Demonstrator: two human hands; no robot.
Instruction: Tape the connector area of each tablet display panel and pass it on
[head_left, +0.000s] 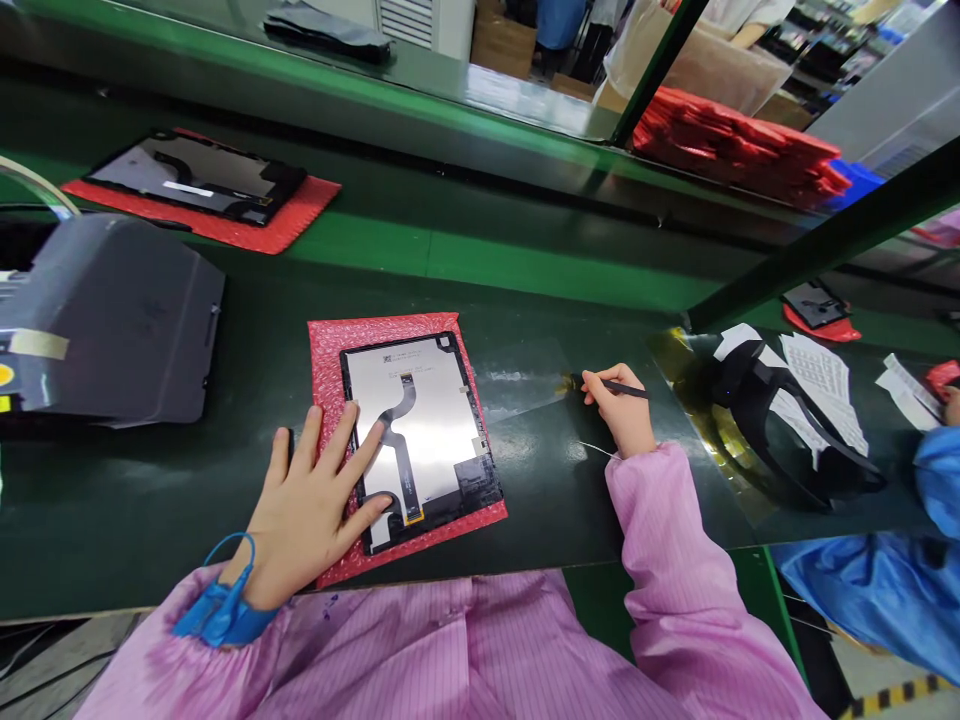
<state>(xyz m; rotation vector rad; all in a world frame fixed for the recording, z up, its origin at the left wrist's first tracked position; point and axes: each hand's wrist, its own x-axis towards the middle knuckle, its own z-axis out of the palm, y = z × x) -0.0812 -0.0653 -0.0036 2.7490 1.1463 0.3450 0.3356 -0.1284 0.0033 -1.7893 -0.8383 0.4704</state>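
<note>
A tablet screen panel (442, 430) lies back side up on a pink bubble-wrap bag (330, 350), its silvery backing crossed by a dark flex cable (403, 455). My left hand (311, 500) rests spread over the panel's left edge and the bag, its index fingertip by the cable. To the right, my right hand (619, 405) is closed on slim black tweezers (631, 390). Their tip is at a small yellowish piece at the edge of a clear plastic film (525, 378) on the bench. Whether the tips grip that piece is too small to tell.
Another panel (210, 180) lies on a red bag at the back left, behind a grey machine (112, 320). A black strapped object (787, 420) and printed papers (821, 385) sit right, near a green post (825, 240). A co-worker's blue sleeve (937, 475) shows at far right.
</note>
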